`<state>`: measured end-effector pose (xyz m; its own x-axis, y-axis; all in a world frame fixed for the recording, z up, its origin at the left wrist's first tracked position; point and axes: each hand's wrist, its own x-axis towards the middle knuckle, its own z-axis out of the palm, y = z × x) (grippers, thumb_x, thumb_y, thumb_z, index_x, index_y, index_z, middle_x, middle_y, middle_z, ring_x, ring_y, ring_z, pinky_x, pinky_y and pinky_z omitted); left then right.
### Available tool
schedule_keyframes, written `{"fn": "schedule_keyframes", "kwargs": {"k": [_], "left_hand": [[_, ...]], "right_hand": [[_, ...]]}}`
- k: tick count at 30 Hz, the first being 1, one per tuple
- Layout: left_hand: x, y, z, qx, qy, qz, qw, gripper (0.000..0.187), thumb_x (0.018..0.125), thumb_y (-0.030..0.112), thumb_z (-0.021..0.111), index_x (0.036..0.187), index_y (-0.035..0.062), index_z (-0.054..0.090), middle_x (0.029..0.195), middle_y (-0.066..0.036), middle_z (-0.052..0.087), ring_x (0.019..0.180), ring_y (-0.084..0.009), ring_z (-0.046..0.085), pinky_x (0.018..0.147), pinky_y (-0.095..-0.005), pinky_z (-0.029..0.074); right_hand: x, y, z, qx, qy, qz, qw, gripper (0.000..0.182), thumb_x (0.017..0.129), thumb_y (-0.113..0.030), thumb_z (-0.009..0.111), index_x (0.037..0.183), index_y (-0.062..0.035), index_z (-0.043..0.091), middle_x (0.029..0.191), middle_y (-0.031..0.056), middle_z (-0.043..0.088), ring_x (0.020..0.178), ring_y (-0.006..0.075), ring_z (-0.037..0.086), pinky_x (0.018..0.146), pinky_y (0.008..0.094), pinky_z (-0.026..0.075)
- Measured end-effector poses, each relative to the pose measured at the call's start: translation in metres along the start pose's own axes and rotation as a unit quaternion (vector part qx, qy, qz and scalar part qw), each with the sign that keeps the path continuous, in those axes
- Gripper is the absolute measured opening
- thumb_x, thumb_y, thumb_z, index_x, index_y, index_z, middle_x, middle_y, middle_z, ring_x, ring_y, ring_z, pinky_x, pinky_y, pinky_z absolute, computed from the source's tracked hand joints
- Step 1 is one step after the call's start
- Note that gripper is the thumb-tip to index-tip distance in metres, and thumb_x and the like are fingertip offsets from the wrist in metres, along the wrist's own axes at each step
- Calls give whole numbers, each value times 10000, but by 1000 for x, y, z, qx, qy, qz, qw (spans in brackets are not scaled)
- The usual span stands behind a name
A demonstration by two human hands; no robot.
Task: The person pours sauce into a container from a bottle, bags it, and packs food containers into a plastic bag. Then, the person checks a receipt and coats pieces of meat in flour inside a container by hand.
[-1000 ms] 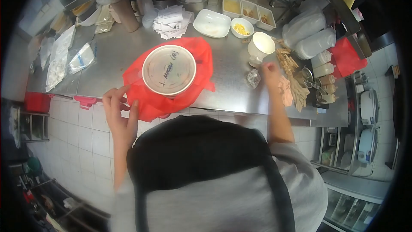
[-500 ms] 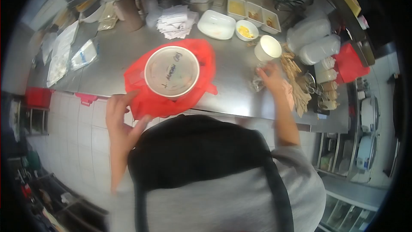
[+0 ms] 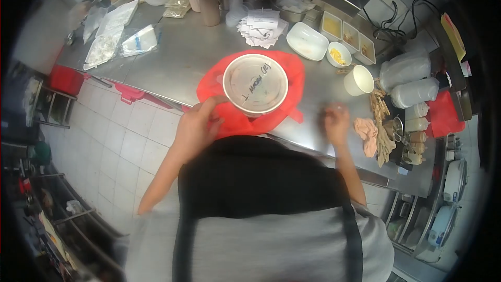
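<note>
A round lidded tub (image 3: 255,84) with black handwriting on its lid stands in a spread-out red bag (image 3: 295,81) on the steel counter. My left hand (image 3: 197,125) is at the bag's near left edge, its fingers bent around the red material. To the right of the bag, low over the counter, my right hand (image 3: 336,124) is closed; a glint of clear plastic shows at its fingers, most of it hidden. Beyond that hand stands a white paper cup (image 3: 358,80). A pink cloth or glove (image 3: 366,136) lies to its right.
Behind the bag are a stack of paper slips (image 3: 259,27), a white dish (image 3: 308,40) and a small bowl with yellow pieces (image 3: 339,54). Wooden sticks (image 3: 380,105), sauce bottles (image 3: 417,124) and plastic-wrapped containers (image 3: 415,93) crowd the right side.
The view has shifted, so the counter sits further right. My left hand has closed in on the bag's edge. My right hand has curled and moved towards the bag; the clear packet no longer shows on the counter.
</note>
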<state>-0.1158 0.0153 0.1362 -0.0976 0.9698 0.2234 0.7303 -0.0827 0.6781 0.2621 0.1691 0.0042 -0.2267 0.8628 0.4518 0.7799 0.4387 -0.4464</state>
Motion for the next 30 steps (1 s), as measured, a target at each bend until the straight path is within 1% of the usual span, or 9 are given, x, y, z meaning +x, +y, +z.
{"fn": "schedule_keyframes", "kwargs": {"k": [4,8,13,17,18,24,26,28,30], "left_hand": [[2,-13,3,55,28,138,988,354,700,72,718,1026,74,581,917,-115,579,878,-301,569,744,-394,476],[3,-14,1,50,27,172,983,296,681,83,726,946,62,596,990,-109,558,957,-301,531,809,-389,455],[-1,-25,-2,67,48,209,974,277,659,73,729,908,82,610,983,-95,582,956,-300,545,811,-396,443],[-11,-30,-25,36,115,201,972,261,675,81,729,905,64,608,980,-117,580,954,-311,547,832,-399,439],[-14,-27,-35,13,129,194,972,263,674,83,733,905,61,609,987,-118,581,959,-312,545,830,-398,439],[-55,-31,-77,38,264,88,960,281,631,27,708,889,44,598,1000,-126,578,971,-324,536,847,-402,427],[-75,-39,-82,39,299,44,952,280,629,17,694,890,39,595,999,-132,576,978,-322,535,855,-399,422],[-96,-53,-84,45,332,1,942,274,636,10,675,896,34,593,999,-138,573,985,-317,534,864,-395,419],[-112,-60,-90,64,350,-27,934,254,662,10,657,907,28,594,995,-145,576,978,-315,538,869,-394,418]], "right_hand": [[53,-97,-36,132,40,-22,990,200,706,-69,627,887,-129,688,1182,129,536,1032,318,529,863,393,451],[90,-206,-52,120,40,-232,965,217,709,-79,654,908,-151,698,1181,108,540,1020,289,538,831,354,469],[84,-243,7,-69,-130,-290,946,378,749,-272,656,1120,-202,637,1281,112,479,1110,345,455,900,459,399],[108,-265,-35,-66,-247,-324,911,554,854,-582,477,1307,-266,512,1457,223,262,1336,464,212,1041,596,211],[124,-279,-60,-61,-246,-357,899,566,840,-545,541,1298,-214,516,1439,229,293,1299,450,306,1033,539,285],[309,-370,-184,267,-121,-365,884,267,808,-105,591,1070,-57,605,1131,70,598,1081,173,531,928,313,423],[384,-386,-213,366,77,-260,890,256,789,-112,622,1040,-65,608,951,40,616,891,95,540,771,271,429],[472,-372,-242,450,342,-131,814,320,698,-92,730,1003,-84,631,899,53,625,820,109,549,751,275,433],[504,-356,-253,267,504,-80,817,311,687,-91,739,977,-85,627,833,29,597,727,96,531,652,255,427]]}}
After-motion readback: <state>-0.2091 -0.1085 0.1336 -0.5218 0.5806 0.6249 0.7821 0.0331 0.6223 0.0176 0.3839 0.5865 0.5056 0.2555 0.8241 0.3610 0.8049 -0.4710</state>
